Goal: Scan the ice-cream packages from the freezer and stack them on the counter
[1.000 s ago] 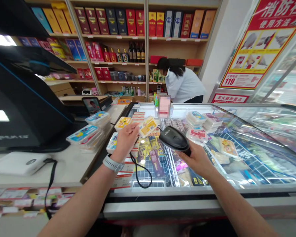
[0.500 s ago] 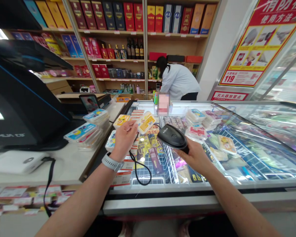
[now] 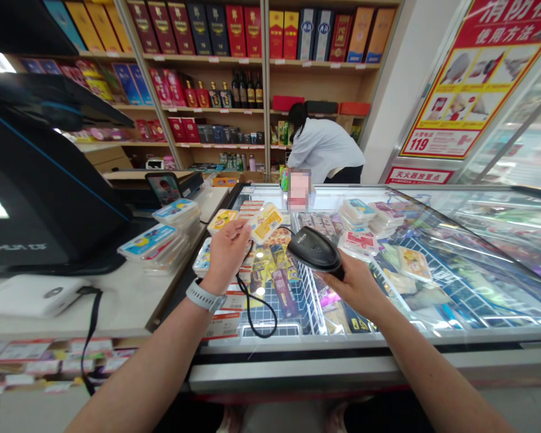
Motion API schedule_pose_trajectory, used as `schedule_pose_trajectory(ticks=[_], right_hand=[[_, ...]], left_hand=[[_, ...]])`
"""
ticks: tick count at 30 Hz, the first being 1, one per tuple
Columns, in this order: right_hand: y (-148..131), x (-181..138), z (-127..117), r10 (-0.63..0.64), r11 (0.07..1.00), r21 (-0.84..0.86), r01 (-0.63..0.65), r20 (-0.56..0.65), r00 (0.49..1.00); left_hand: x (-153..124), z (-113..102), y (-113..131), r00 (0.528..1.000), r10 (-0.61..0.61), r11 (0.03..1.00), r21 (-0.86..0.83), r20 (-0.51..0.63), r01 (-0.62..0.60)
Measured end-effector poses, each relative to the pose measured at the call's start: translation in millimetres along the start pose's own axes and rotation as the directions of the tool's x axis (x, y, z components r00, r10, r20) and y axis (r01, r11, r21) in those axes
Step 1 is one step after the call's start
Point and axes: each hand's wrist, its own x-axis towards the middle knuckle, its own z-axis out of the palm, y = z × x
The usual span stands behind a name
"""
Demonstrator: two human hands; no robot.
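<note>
Between the thumb and fingers of my left hand (image 3: 228,249) is a small plastic food box (image 3: 265,223) with a yellow and white label, its barcode side showing. My right hand (image 3: 354,282) is wrapped round the handle of a black barcode scanner (image 3: 314,248). The scanner's head points left toward the box, a short gap apart. A black cord (image 3: 262,335) loops over the freezer glass below. Just left of my left hand lie a yellow-lidded box (image 3: 223,220) and a blue-and-white box (image 3: 202,257), partly covered by the hand.
Both hands are above a glass-topped chest freezer (image 3: 270,344). Stacked boxes (image 3: 148,240) stand on the left counter (image 3: 130,300) beside a black checkout machine (image 3: 36,198). More box stacks (image 3: 360,211) rest on the glass at right. Beyond, a person (image 3: 327,147) bends by the shelves.
My hands, the box and the scanner have hardly moved. The person at the back has shifted slightly to the left.
</note>
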Motion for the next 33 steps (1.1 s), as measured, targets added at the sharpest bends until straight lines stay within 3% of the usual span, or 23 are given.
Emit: schedule_pose_trajectory(ticks=[17,21,26,29,33], right_hand=[[2,-1,3,0.013,1.000,0.016,-0.013,0.011,1.000],[-1,-1,1,0.009,1.000,0.015,-0.009,-0.006,1.000],[0,-1,1,0.008,1.000,0.014,-0.008,0.000,1.000],[-1,-1,1,-0.002,0.999,0.033,0.002,0.004,1.000],[-1,-1,0,-0.006,0.999,0.046,0.005,0.003,1.000]], left_hand=[[1,-2,0,0.999,0.045,0.999,0.021,-0.016,-0.045],[3,-9,12,0.993,0.070,0.997,0.042,-0.092,-0.067],[16,-33,21,0.941,0.236,0.959,0.216,-0.241,-0.185],[23,-46,20,0.912,0.326,0.900,0.378,-0.250,-0.218],[28,-57,20,0.875,0.444,0.699,0.685,-0.191,-0.205]])
